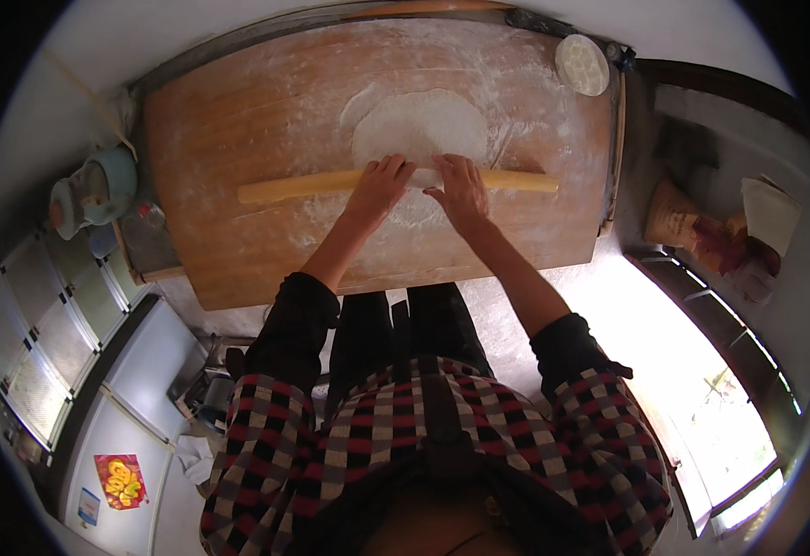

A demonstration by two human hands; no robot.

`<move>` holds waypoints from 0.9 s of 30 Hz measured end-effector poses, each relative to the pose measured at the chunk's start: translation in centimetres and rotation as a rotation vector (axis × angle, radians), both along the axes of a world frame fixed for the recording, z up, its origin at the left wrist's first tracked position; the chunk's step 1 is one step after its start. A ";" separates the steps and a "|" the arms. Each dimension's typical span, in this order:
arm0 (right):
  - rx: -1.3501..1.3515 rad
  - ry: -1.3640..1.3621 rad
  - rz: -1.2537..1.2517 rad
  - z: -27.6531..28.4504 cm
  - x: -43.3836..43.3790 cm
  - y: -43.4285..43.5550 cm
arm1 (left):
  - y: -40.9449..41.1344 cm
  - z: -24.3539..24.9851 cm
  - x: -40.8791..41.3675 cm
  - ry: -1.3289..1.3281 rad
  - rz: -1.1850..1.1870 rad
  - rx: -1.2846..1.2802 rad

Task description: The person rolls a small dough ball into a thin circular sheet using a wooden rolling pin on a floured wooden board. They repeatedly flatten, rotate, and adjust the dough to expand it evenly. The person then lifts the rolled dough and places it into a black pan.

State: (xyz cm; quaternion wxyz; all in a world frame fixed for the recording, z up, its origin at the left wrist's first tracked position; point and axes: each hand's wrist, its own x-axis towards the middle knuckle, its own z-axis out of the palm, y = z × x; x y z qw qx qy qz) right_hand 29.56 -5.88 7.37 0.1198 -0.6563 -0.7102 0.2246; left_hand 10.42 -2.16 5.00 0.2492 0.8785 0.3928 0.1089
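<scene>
A long wooden rolling pin (pixel 300 185) lies crosswise on a floured wooden board (pixel 238 125). Its middle, between my hands, looks whitish, as if dough were wrapped around it. Beyond the pin spreads a flat, rounded sheet of dough (pixel 420 125), its near edge reaching the pin. My left hand (pixel 380 184) is over the pin left of centre, fingers curled across the top. Just to its right, my right hand (pixel 462 187) rests on the pin with the thumb pointing inward. Loose flour (pixel 415 210) whitens the board on the near side of the pin.
A pale round dish (pixel 582 64) sits at the board's far right corner. Left of the board are a light-blue plastic object (pixel 109 184) and a clear container (pixel 151 215). A white refrigerator (pixel 116 445) stands at lower left, paper sacks (pixel 676 215) at right. Bright light enters through a doorway (pixel 696 375).
</scene>
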 end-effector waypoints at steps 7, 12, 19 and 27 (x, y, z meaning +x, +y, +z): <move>0.032 -0.020 0.113 -0.1 -3.6 -4.2 | 0.7 1.4 -1.0 -0.030 -0.008 0.049; 0.064 -0.087 -0.014 -2.1 -2.7 4.6 | 3.5 2.4 0.9 -0.224 0.209 0.039; -0.005 -0.067 -0.109 -1.9 -2.7 0.7 | 0.6 -0.1 4.2 -0.037 0.377 -0.015; 0.168 -0.158 -0.227 -2.7 -1.0 12.6 | 10.8 0.1 6.9 0.043 0.558 0.207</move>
